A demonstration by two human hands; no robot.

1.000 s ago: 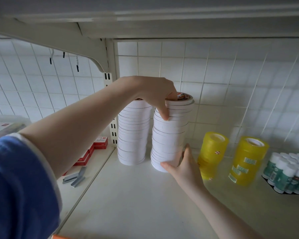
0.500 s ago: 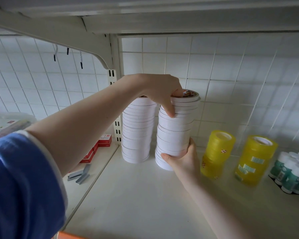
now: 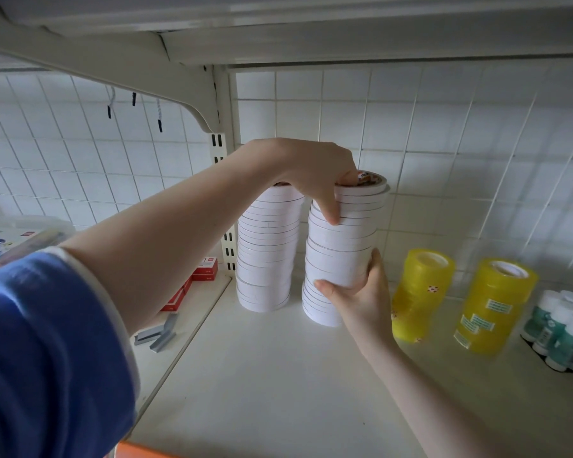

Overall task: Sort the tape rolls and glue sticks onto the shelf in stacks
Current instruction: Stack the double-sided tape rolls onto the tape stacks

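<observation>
Both hands were engaged on the right-hand white tape stack, which stood on the shelf. The left hand came over the top, its fingers curled round the uppermost rolls, thumb side hidden behind. The right hand cupped the lower part of the same column, fingers curled round its far side and thumb across the front. The column was uneven, with several rolls offset from those below.

Immediately left of the gripping fingers stood the second white tape stack, complete and untouched, near the upright. To the right of the right hand, close by, stood two yellow tape stacks, both leaning slightly. Beyond them, at the frame edge, the glue sticks were grouped upright.

Assessment: the work appeared well advanced. Four tape columns and the glue cluster were already shelved. Remaining, in my judgement, was truing the handled column; whether further stock awaited placing could not be determined, as no supply was in view.
</observation>
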